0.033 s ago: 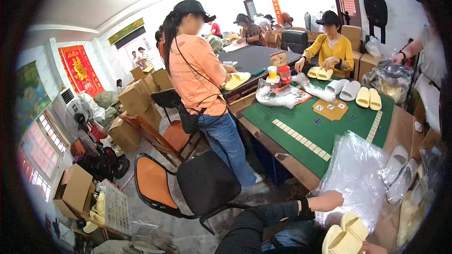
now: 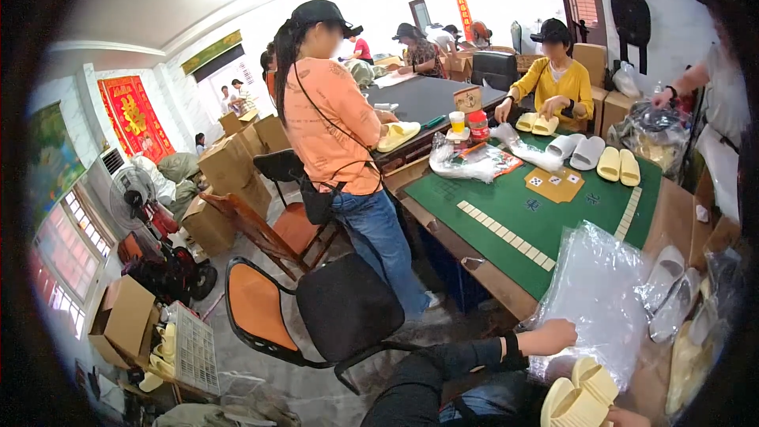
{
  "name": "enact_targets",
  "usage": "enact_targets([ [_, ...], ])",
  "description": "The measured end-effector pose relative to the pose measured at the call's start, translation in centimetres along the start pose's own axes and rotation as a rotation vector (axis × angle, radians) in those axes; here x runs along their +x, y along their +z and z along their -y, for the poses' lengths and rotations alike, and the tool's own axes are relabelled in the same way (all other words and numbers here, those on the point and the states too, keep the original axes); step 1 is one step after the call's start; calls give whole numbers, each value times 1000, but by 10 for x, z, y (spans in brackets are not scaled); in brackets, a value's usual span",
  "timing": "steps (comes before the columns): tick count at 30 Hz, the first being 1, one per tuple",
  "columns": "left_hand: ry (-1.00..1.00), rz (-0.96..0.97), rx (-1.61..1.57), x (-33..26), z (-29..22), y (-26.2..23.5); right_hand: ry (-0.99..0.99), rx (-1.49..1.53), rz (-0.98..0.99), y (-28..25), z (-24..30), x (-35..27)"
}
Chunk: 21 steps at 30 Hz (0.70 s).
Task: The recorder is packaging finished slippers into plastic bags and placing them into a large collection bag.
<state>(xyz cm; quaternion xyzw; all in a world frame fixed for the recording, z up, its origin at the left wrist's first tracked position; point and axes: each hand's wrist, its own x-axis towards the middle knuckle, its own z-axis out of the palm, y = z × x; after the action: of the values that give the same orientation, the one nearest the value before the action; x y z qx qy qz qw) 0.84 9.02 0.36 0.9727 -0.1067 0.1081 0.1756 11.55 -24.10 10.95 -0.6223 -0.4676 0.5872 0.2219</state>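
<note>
My left hand (image 2: pixel 551 338) reaches in from the lower edge in a black sleeve. Its fingers are curled and pressed together at the edge of a stack of clear plastic bags (image 2: pixel 594 292) on the table corner. At the bottom right, my right hand (image 2: pixel 627 417) shows only in part, closed on a pair of pale yellow slippers (image 2: pixel 571 403). One slipper overlaps the other, beside the near end of the bags.
A green mahjong tabletop (image 2: pixel 498 213) carries rows of tiles, grey slippers (image 2: pixel 587 153) and yellow slippers (image 2: pixel 620 166). More bagged slippers (image 2: pixel 670 285) lie at the right. One person (image 2: pixel 332 111) stands beyond a black chair (image 2: pixel 348 296); another (image 2: pixel 557 87) sits across the table.
My left hand has shifted slightly, and its fingers now look more curled at the bags. My right hand and the yellow slippers stay where they were.
</note>
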Motion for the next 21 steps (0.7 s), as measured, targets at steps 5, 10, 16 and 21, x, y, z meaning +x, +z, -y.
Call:
enact_targets([
  [5, -82, -203, -34, 7, -6, 6, 23, -42, -10, -1, 2, 0],
  [10, -193, 57, 6, 4, -19, -15, 23, -52, -78, -3, 3, -1],
  [16, -74, -157, 262, 4, -25, -18, -10, -77, -60, -7, -12, 5],
  [21, -144, -222, -9, 6, -27, -27, -2, -53, -52, -6, -4, 8],
])
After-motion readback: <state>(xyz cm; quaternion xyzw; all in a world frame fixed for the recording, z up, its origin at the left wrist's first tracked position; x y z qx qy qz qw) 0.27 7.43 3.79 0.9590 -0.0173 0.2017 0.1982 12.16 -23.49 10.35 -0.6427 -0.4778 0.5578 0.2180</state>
